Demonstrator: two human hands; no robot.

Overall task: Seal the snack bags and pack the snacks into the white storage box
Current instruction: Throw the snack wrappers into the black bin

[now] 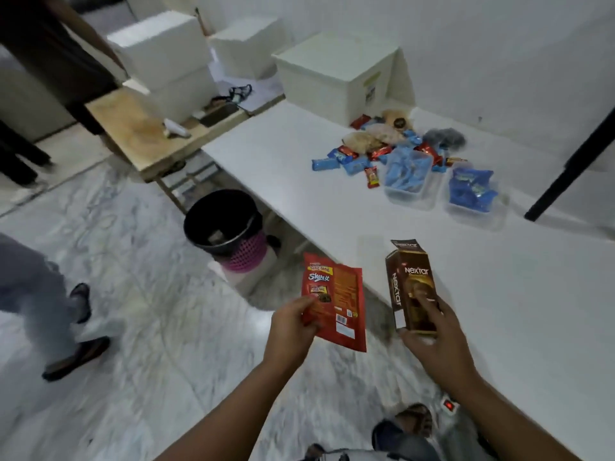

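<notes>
My left hand [293, 327] grips a flat red snack bag [336, 294] by its lower left corner, held over the floor just off the table's near edge. My right hand [432, 341] holds a brown Nextar carton [411, 287] upright, its top flap open, above the white table [499, 294]. A white storage box [339, 74] with its lid on stands at the table's far end. In front of it lies a heap of small wrapped snacks [376, 151], blue and red. Two clear tubs [407, 176] [472, 194] beside the heap hold blue packets.
A black waste bin [223, 221] stands on the floor at the table's left side. A wooden side table [133, 128] carries white foam boxes [166, 51]. Another person's legs [40, 294] are at the left. A black pole [572, 161] leans at the right.
</notes>
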